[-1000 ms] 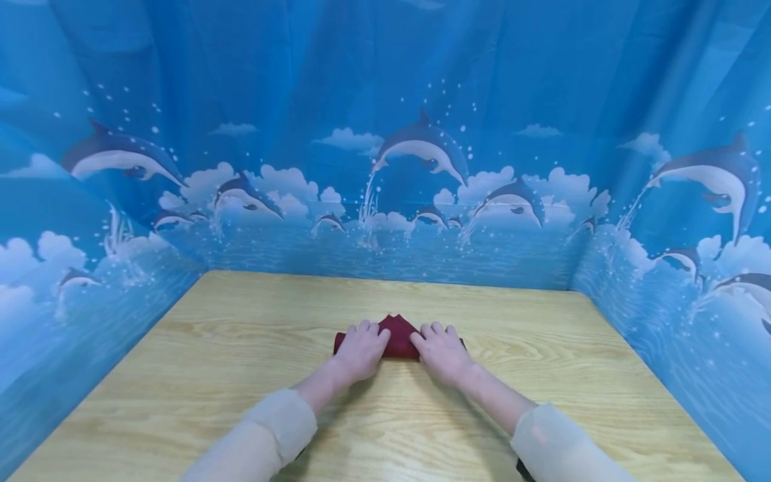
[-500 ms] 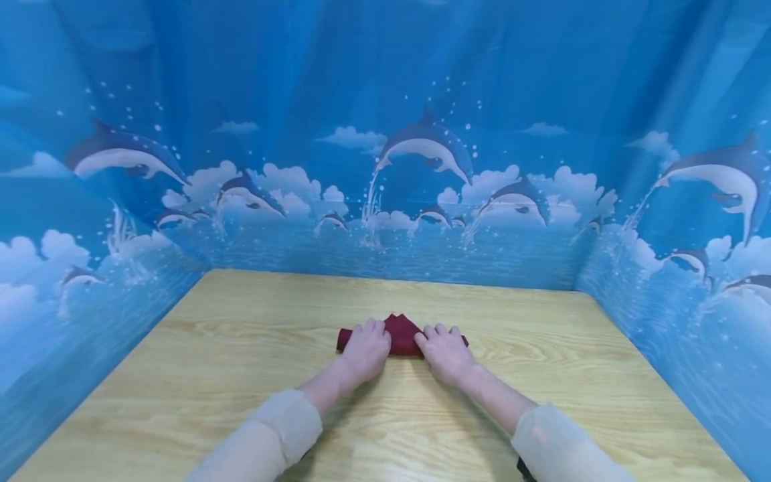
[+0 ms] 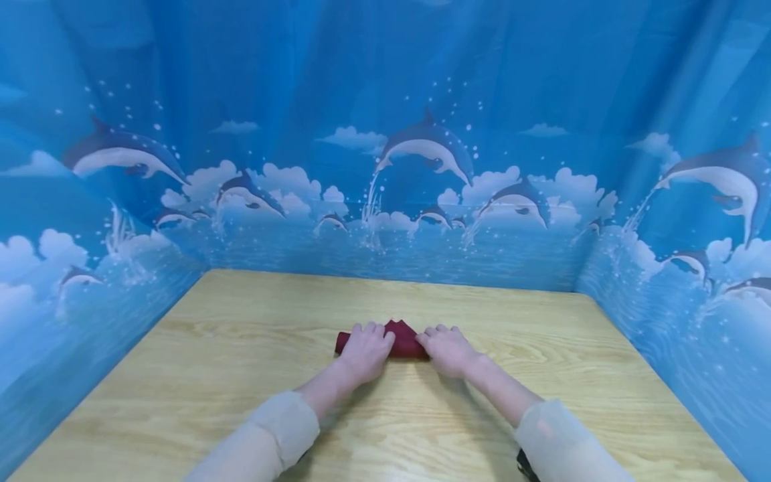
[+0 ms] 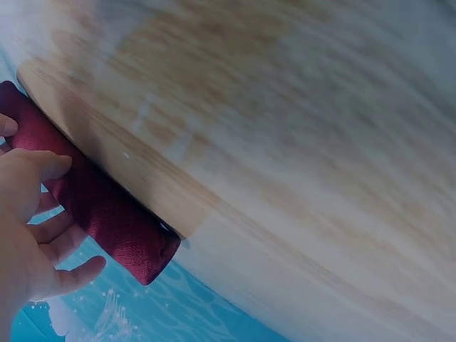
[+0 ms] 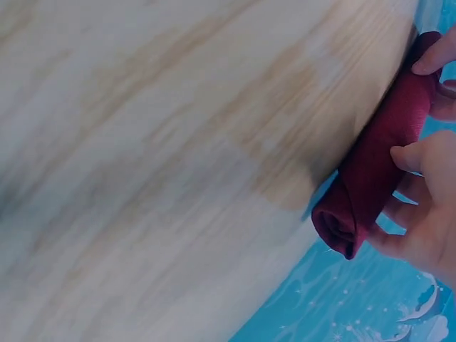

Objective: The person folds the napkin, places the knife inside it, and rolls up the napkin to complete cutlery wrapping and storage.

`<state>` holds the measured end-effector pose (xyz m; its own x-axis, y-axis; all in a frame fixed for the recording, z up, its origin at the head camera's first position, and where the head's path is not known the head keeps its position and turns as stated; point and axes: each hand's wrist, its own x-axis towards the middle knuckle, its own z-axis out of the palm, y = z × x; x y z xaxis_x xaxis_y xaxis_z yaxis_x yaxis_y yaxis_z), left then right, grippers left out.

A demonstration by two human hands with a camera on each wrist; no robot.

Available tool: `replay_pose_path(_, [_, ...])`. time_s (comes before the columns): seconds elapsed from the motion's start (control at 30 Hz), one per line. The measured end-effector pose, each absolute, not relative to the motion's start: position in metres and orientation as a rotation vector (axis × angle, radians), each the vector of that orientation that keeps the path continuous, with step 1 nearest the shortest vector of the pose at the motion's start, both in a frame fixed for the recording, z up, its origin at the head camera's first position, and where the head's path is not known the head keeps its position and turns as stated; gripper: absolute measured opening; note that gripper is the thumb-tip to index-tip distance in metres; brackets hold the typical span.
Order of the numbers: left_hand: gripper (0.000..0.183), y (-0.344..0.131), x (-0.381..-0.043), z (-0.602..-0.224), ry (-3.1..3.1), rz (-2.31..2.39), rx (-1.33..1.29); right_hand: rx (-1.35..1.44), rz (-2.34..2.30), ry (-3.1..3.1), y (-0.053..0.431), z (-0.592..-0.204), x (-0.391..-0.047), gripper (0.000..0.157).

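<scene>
A dark red cloth (image 3: 403, 343), rolled into a tube with a pointed flap at its far side, lies on the table. My left hand (image 3: 365, 351) grips its left part, thumb on the near side and fingers reaching over. On the right part, my right hand (image 3: 448, 349) holds it the same way. The left wrist view shows the left end of the roll (image 4: 132, 242) sticking out past that hand, thumb pressed on the fabric. Spiral layers show at the open right end of the cloth roll (image 5: 338, 224) in the right wrist view.
The pale wood-grain table (image 3: 253, 308) reaches back to a blue dolphin-print curtain (image 3: 289, 234), which also closes off both sides. Light sleeves (image 3: 286, 428) cover both forearms.
The flap's tip now sits slightly nearer and looks shorter. Both hands have shifted a little to the right along the roll, and its right end is now hidden in the head view.
</scene>
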<state>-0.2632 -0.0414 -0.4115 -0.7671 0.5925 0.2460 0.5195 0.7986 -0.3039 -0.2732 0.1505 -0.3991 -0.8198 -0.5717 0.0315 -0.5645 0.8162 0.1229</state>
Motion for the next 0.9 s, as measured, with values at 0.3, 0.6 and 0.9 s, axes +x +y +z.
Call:
replay_pose_path(0.3, [0.026, -0.043, -0.262, -0.408, -2.616, 0.319, -0.964, 0.997, 0.011, -2.967, 0.153, -0.393, -0.273, 0.026])
replay_pose_path(0.6, [0.023, -0.04, -0.268, -0.41, -2.731, 0.254, -0.868, 0.914, -0.04, -2.84, 0.153, -0.406, -0.271, 0.028])
replay_pose_path(0.9, [0.025, -0.038, -0.273, -0.41, -2.775, 0.148, -0.803, 0.946, -0.212, -2.649, 0.153, -0.409, -0.268, 0.032])
